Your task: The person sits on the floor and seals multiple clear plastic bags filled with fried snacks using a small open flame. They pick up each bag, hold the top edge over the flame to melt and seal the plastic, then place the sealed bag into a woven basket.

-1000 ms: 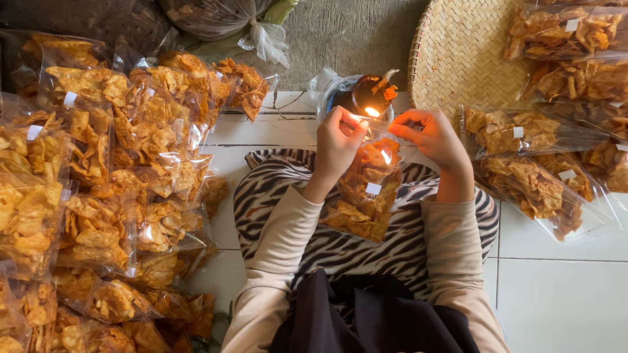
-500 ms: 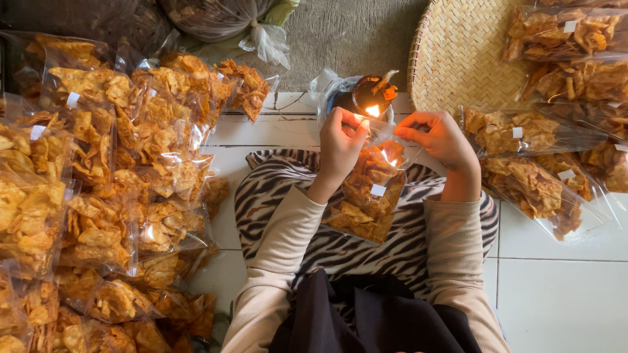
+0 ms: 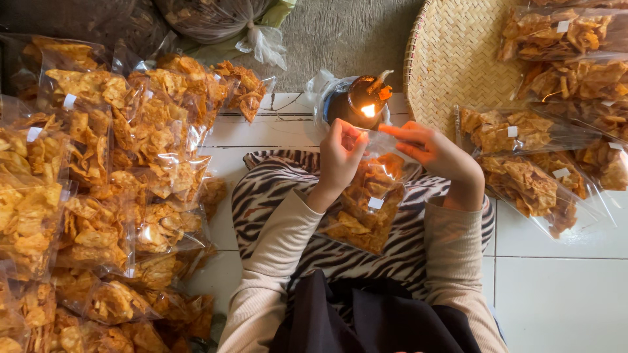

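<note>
White tiled floor [image 3: 562, 287], with a strip of grey mat [image 3: 347, 33] at the top and a zebra-striped cloth [image 3: 268, 196] spread over the lap. Seated view, looking straight down. Left hand [image 3: 340, 157] pinched shut on the top edge of a clear bag of orange chips [image 3: 363, 202]; right hand [image 3: 432, 150] likewise closed on the same edge, fingers extended along it. Bag hanging between both hands above the lap, its open end raised just beside the flame of a small oil lamp [image 3: 363, 104] standing on the floor ahead. Small white label inside the bag. To the left, a large heap of sealed chip bags [image 3: 98, 196], stacked and overlapping. To the right, more chip bags [image 3: 536, 170] lying partly on a round woven bamboo tray [image 3: 451, 59]. At top, a tied plastic sack [image 3: 216, 19] resting on the mat.
</note>
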